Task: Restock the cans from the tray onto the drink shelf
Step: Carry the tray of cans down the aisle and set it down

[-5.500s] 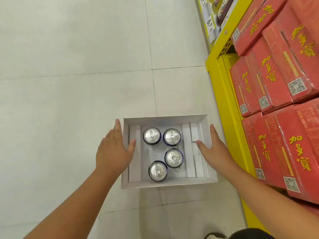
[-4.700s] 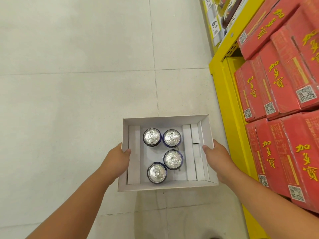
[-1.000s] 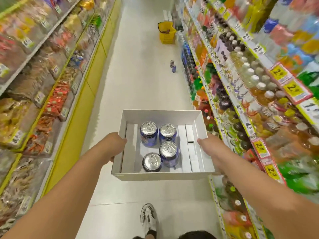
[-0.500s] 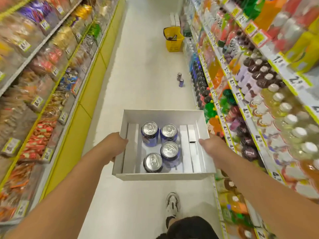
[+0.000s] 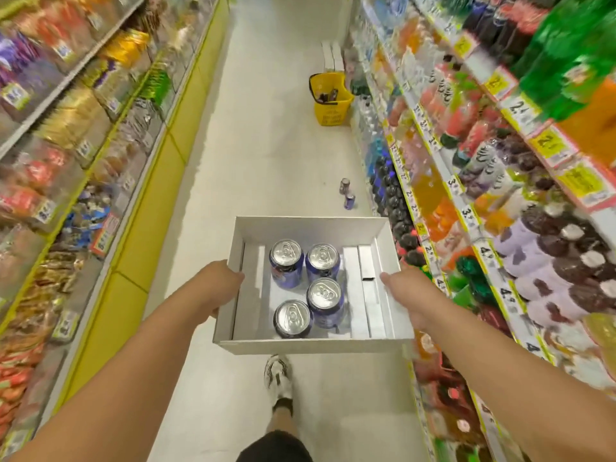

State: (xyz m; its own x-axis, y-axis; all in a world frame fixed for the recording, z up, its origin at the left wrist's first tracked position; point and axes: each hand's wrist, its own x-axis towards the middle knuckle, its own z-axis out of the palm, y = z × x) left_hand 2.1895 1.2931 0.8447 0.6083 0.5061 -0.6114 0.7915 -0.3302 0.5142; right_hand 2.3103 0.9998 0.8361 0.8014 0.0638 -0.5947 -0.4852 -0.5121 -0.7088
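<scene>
Item: white tray (image 5: 311,346), carried level at waist height down an aisle. I see the left hand (image 5: 218,286) clamped on its left wall and the right hand (image 5: 405,291) on its right wall, fingers closed over the rims; a grip on both sides likely keeps the load from tipping. Contents: four upright blue cans (image 5: 286,263), clustered mid-tray, labels unreadable. Drink shelf (image 5: 466,208) on my right: yellow price tags, digits too blurred to trust. Two similar cans (image 5: 346,193) stand on the floor ahead, near a yellow basket (image 5: 330,98).

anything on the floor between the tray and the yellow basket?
Yes, in the head view: two purple cans stand upright on the floor, between the tray and the yellow basket, near the right-hand shelf. Otherwise bare tile.
</scene>
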